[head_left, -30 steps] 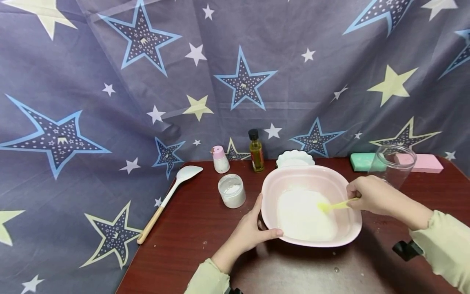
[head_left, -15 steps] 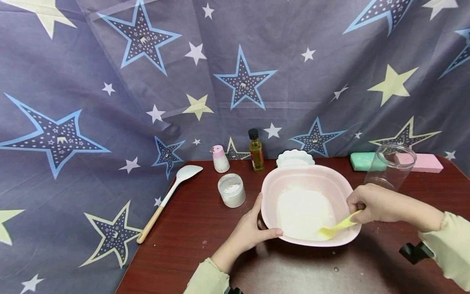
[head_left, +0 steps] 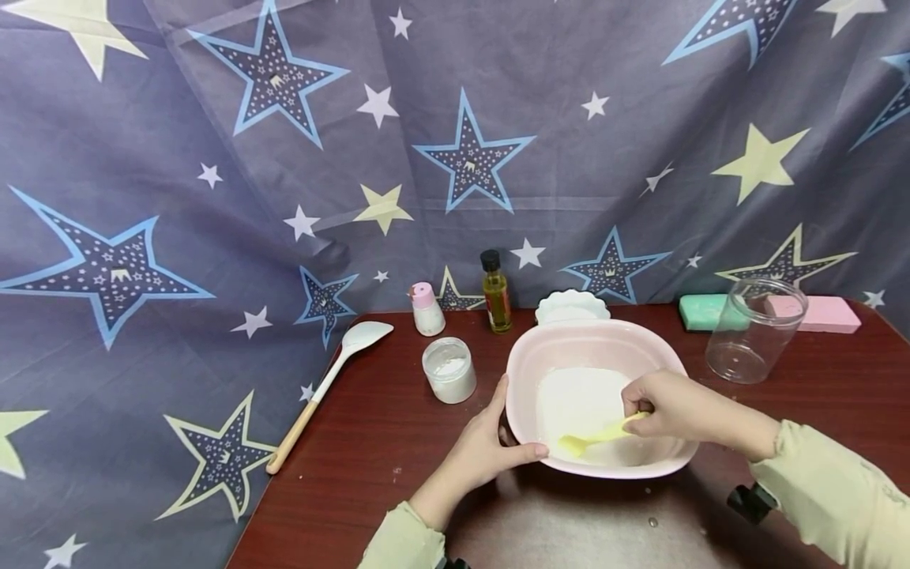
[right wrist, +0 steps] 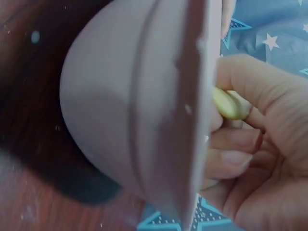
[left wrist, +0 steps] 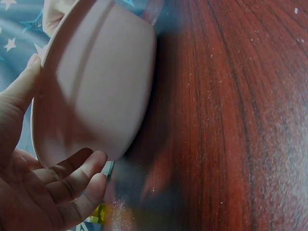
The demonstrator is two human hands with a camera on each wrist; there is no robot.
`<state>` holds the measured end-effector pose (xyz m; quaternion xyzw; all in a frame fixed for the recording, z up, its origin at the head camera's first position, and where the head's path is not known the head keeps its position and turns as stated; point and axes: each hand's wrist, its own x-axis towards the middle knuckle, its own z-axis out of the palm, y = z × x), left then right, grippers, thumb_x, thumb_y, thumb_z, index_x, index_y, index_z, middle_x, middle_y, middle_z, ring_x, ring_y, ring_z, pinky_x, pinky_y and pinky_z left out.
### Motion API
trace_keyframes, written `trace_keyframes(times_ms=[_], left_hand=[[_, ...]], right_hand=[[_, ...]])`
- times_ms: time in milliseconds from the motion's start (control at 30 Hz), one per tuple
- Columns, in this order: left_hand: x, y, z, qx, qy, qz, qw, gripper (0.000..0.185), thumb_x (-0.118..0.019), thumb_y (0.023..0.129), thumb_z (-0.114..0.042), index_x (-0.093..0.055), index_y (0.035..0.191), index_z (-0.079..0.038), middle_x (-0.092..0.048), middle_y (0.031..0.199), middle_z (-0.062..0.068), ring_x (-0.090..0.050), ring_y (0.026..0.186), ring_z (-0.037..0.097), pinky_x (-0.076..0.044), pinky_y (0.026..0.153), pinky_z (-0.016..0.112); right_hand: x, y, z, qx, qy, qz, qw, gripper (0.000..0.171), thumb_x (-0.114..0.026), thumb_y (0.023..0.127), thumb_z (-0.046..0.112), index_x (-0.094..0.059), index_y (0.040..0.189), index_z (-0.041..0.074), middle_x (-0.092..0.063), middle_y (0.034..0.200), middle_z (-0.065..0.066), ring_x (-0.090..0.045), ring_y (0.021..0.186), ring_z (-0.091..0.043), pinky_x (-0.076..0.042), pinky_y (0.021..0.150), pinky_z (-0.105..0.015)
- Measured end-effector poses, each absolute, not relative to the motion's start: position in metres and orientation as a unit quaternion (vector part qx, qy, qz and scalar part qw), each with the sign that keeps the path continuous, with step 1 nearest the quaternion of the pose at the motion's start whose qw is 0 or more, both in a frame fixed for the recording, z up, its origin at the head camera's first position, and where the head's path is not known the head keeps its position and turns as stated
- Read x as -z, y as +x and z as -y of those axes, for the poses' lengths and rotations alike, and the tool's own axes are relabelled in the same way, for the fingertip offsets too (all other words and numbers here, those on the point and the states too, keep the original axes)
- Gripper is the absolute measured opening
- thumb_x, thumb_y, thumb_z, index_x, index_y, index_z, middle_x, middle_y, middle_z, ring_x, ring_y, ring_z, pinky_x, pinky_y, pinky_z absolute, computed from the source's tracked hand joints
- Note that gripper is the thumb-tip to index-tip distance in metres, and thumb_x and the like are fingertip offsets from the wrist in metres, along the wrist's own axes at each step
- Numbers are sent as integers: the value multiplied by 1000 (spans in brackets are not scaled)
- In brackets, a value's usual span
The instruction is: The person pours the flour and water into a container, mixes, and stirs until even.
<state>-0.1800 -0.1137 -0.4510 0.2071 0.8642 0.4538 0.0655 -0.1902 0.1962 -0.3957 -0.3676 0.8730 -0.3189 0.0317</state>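
On the left of the bench (head_left: pixel 370 442) I note a long white spoon with a wooden handle (head_left: pixel 329 382), a small jar of white powder (head_left: pixel 449 369), a pink-capped bottle (head_left: pixel 427 309) and an oil bottle (head_left: pixel 496 292), all standing apart from the work.

The left hand (head_left: pixel 490 452) grasps the near left rim of the pink bowl (head_left: pixel 526 363), thumb over the lip and fingers under the wall, as the left wrist view confirms. I judge this brace adequate: the bowl sits flat on the bench and should be kept so, without tilt, while the contents are worked.

Inside, a white mass (head_left: pixel 579 399) covers the bowl floor. The yellow spatula (head_left: pixel 597 436) lies low across its near edge, blade to the left.

The right hand (head_left: pixel 664 407) is clenched around the spatula handle, reaching over the right rim. For good stirring I would keep the blade against the floor and wall, sweep in steady arcs, and hold speed down so nothing goes over the near lip.

To the right stand an empty clear jar (head_left: pixel 755 332) and green and pink blocks (head_left: pixel 825 314).
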Motion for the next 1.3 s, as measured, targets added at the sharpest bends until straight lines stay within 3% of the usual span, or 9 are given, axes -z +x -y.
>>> trace_keyframes(times_ms=[733, 1300], left_hand=[[450, -179, 113, -452, 206, -866, 62, 114, -85, 73, -42, -14, 157, -11, -61, 82, 2, -58, 65, 8, -49, 61, 23], [450, -179, 114, -454, 206, -864, 64, 114, -84, 74, -43, -13, 157, -12, -59, 84, -2, -58, 64, 7, -49, 60, 23]], right_hand=[[400, -208, -176, 239, -221, -941, -96, 28, -72, 76, 6, -53, 60, 18, -41, 54, 11, -36, 53, -7, -32, 52, -26], [378, -198, -225, 156, -186, -967, -77, 30, -74, 75, 6, -52, 61, 19, -39, 55, 7, -37, 53, -12, -32, 49, -30]])
